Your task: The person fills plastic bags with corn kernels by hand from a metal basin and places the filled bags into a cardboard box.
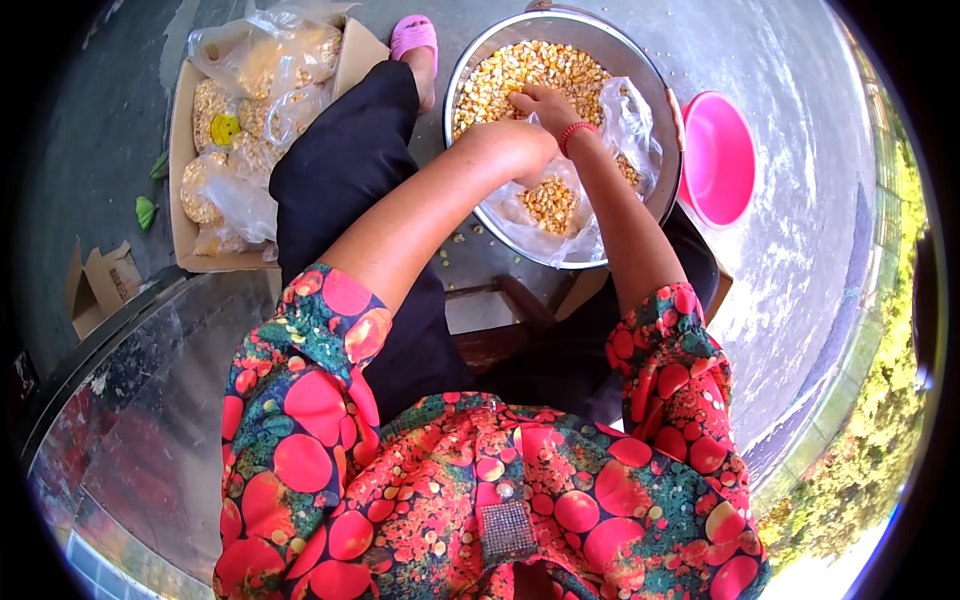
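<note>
A large round metal pot [463, 68] holds yellow corn kernels [530, 65]. In it lies a clear plastic bag [628, 115], partly filled with kernels. My left hand [522, 150] is closed at the edge of the bag; its fingertips are mostly hidden behind the hand. My right hand [546, 108], with a red bead bracelet [574, 134] at the wrist, reaches over the left one. Its fingers stretch out onto the loose kernels beside the bag.
A cardboard box [183, 130] at the left holds several plastic bags of corn [255, 150]. A pink basin [722, 160] stands right of the pot. A pink slipper [414, 36] is on my foot. Torn cardboard [105, 280] lies at the far left.
</note>
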Demonstrator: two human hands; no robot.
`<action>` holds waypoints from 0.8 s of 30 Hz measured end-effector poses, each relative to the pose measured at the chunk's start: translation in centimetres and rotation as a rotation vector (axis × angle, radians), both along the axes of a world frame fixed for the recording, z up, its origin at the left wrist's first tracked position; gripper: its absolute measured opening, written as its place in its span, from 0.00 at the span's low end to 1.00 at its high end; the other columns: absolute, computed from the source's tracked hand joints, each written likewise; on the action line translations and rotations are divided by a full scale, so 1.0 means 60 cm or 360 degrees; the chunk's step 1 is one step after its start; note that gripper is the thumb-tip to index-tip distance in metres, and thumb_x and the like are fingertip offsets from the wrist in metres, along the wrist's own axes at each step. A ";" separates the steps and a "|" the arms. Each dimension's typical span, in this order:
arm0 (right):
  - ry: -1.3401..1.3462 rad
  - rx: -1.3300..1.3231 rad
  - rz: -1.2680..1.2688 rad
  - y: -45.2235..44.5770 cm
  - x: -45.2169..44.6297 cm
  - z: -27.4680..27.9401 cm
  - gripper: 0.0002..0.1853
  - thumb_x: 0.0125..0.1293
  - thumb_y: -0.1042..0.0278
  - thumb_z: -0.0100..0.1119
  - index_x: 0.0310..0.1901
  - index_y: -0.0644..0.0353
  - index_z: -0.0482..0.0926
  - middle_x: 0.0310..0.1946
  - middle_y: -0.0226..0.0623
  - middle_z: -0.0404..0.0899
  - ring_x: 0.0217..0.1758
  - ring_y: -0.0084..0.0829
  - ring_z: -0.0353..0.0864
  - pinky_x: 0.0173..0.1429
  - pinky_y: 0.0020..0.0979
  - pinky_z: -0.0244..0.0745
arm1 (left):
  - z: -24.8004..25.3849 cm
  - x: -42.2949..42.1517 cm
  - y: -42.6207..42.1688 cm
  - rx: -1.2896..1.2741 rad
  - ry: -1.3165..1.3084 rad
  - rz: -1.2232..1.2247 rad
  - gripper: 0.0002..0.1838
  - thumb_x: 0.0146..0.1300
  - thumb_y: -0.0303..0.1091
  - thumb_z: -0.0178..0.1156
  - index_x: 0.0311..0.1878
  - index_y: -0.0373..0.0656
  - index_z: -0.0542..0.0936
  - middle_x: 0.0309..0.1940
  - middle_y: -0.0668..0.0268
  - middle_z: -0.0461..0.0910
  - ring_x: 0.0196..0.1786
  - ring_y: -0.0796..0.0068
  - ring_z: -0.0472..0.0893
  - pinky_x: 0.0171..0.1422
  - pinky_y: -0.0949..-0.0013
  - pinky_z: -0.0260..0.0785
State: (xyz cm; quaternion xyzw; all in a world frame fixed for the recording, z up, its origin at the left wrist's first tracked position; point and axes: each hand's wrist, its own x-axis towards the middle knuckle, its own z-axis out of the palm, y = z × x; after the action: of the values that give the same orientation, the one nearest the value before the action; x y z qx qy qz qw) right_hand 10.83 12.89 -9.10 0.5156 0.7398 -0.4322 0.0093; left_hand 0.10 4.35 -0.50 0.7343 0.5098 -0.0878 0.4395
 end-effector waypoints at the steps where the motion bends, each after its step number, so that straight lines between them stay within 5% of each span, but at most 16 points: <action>1: 0.0145 -0.0241 -0.0032 0.002 -0.001 -0.011 0.15 0.57 0.60 0.52 0.39 0.63 0.77 0.32 0.39 0.78 0.36 0.29 0.76 0.43 0.29 0.68 | 0.003 0.000 0.000 -0.0033 0.0041 -0.0011 0.15 0.45 0.30 0.58 0.40 0.41 0.77 0.34 0.55 0.78 0.39 0.59 0.78 0.43 0.61 0.68; 5: 0.0794 -0.0565 -0.0350 -0.009 0.019 0.000 0.10 0.58 0.64 0.51 0.37 0.60 0.78 0.33 0.30 0.77 0.33 0.24 0.74 0.38 0.24 0.69 | 0.014 -0.004 0.000 -0.0020 0.0017 -0.0002 0.15 0.45 0.31 0.58 0.39 0.41 0.77 0.35 0.55 0.78 0.39 0.59 0.78 0.43 0.61 0.69; 10: 0.0940 -0.0913 -0.0831 -0.003 0.053 0.103 0.10 0.60 0.67 0.51 0.41 0.57 0.76 0.37 0.27 0.75 0.34 0.19 0.74 0.35 0.21 0.71 | -0.009 -0.008 0.004 0.0127 -0.0113 -0.0092 0.17 0.45 0.32 0.58 0.41 0.41 0.77 0.37 0.54 0.78 0.40 0.58 0.77 0.44 0.62 0.69; 14: 0.0853 -0.0615 -0.0316 -0.004 0.089 0.173 0.11 0.62 0.62 0.48 0.41 0.57 0.74 0.39 0.29 0.73 0.37 0.22 0.73 0.35 0.24 0.73 | -0.029 -0.013 0.005 0.0191 -0.0163 -0.0062 0.18 0.45 0.34 0.59 0.42 0.41 0.77 0.36 0.54 0.78 0.40 0.58 0.77 0.46 0.62 0.68; 19: 0.0636 -0.0987 0.0172 -0.081 0.115 0.207 0.13 0.62 0.67 0.45 0.45 0.60 0.73 0.37 0.30 0.75 0.37 0.24 0.74 0.41 0.27 0.73 | 0.010 -0.022 0.011 0.0129 -0.0166 -0.0016 0.17 0.47 0.37 0.60 0.40 0.39 0.78 0.36 0.51 0.77 0.40 0.55 0.77 0.47 0.61 0.67; 21: 0.0351 -0.0085 0.0815 -0.104 0.131 0.134 0.11 0.60 0.66 0.47 0.39 0.58 0.77 0.33 0.39 0.78 0.35 0.31 0.76 0.42 0.31 0.70 | -0.013 -0.028 0.012 0.0238 -0.0255 -0.0027 0.20 0.48 0.37 0.59 0.46 0.41 0.76 0.40 0.51 0.76 0.44 0.55 0.76 0.51 0.62 0.66; 22: -0.0106 -0.0094 0.0880 -0.107 0.124 0.133 0.10 0.56 0.65 0.48 0.33 0.57 0.78 0.30 0.43 0.77 0.33 0.37 0.76 0.40 0.35 0.69 | -0.009 -0.029 0.011 0.0264 -0.0245 -0.0015 0.21 0.48 0.37 0.60 0.47 0.41 0.76 0.41 0.50 0.76 0.45 0.55 0.76 0.51 0.62 0.66; 24: -0.0100 0.0135 0.0777 -0.113 0.125 0.118 0.09 0.54 0.64 0.48 0.30 0.58 0.77 0.27 0.44 0.77 0.31 0.42 0.76 0.38 0.37 0.69 | 0.013 -0.024 0.011 0.0216 -0.0178 0.0083 0.22 0.47 0.36 0.61 0.48 0.41 0.75 0.42 0.50 0.76 0.46 0.56 0.75 0.51 0.63 0.66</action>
State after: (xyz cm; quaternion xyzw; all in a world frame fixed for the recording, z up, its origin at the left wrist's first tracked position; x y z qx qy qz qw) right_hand 18.34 6.13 -2.04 0.3348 0.8591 -0.3696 0.1147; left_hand -1.31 5.00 0.29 0.7527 0.5082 -0.0005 0.4186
